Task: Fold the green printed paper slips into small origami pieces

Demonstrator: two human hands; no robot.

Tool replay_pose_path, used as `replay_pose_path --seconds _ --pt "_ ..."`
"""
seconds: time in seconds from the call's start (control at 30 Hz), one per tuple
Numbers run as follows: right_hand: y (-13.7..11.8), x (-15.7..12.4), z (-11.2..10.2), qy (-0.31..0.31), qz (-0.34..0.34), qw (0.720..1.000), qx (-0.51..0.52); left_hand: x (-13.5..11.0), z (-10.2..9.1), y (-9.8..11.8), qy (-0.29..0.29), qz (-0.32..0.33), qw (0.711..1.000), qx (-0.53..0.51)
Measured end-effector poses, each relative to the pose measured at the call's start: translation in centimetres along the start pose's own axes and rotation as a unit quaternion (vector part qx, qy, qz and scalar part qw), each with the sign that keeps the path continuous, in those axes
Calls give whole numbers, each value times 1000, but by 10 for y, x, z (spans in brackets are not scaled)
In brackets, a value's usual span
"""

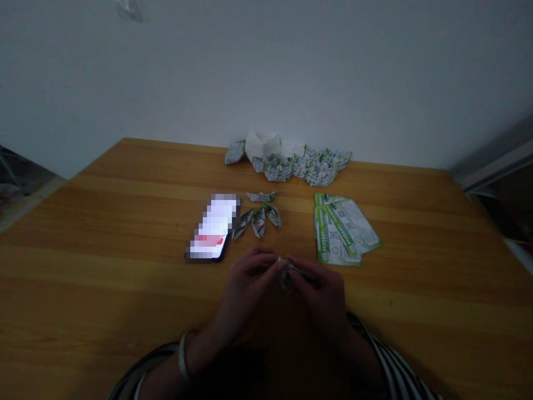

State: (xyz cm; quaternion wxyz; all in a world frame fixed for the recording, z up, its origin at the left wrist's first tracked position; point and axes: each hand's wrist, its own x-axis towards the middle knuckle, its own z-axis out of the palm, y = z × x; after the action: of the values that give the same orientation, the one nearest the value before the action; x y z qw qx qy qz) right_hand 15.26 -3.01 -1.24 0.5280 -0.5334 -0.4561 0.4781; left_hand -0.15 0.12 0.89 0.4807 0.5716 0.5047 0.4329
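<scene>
Wood tabletop (104,289) — small folded green-print paper (286,276) held pinched btw. L hand (245,294) & R hand (320,297), centre-front of table — creases best kept tight, edges aligned.

Black-and-white striped sleeves (395,364) show on both arms, and a plain silver bangle (182,356) circles the left wrist (195,349).

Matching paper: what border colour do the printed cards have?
The rectangular printed paper cards have green borders; head view.
</scene>
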Motion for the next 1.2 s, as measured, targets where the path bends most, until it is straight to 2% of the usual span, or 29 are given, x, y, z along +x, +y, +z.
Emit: replay_pose_path --seconds 0.1,0.23,0.33,0.43,0.77,0.93,1.0,1.1,1.2 --pt "2 1 0 -10 5 1000 5 -1 0 -1 -1 -36 999 -31" --pt "6 2 1 -20 44 999 22 -2 0 -3 38 -58 995 -70" --pt "8 4 0 -66 33 997 -8 -3 1 -3 60 -51 995 -66" --pt "8 6 -3 -99 38 994 -30 -2 2 -2 53 -47 996 -50" --pt "2 10 -3 -76 33 994 -65 -6 7 -4 38 -28 998 -40" --pt "7 11 -8 -44 61 997 -34 -2 3 -9 -7 -8 1000 -27" --pt "8 12 -11 -57 42 996 -48 -1 0 -11 -10 12 1000 15" --pt "7 11 -12 -89 -14 992 -90 -1 -2 -12 34 67 994 79" --pt "4 8 -12 -112 -56 986 -105 -4 -3 -12 55 106 989 91"
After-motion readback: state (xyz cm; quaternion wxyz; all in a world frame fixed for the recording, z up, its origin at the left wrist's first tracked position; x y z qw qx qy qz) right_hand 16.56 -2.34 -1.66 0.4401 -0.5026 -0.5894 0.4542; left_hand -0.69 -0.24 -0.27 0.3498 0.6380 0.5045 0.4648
